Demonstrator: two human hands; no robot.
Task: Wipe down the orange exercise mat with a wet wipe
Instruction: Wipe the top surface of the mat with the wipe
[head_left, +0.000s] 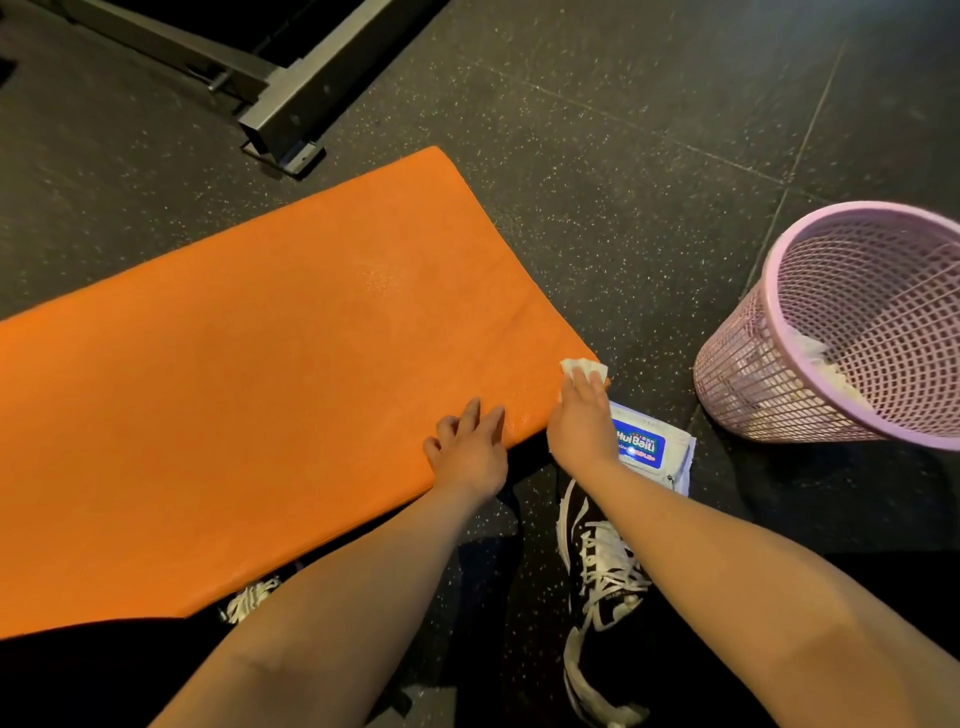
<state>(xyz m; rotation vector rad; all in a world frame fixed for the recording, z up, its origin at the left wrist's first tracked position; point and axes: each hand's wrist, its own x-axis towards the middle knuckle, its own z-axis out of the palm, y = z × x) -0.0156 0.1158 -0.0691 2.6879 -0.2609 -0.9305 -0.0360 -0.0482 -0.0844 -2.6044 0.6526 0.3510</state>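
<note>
The orange exercise mat (249, 374) lies flat on the dark speckled floor, running from the lower left to the upper middle. My right hand (582, 421) presses a white wet wipe (584, 368) flat onto the mat's near right corner; only the wipe's far edge shows past the fingers. My left hand (470, 447) rests on the mat's near edge just left of it, fingers spread and slightly bent, holding nothing.
A white and blue wet wipe pack (652, 449) lies on the floor right beside the mat's corner. A pink mesh bin (852, 332) with used wipes stands at the right. A metal equipment frame (275, 114) sits beyond the mat. My black shoe (602, 582) is below the pack.
</note>
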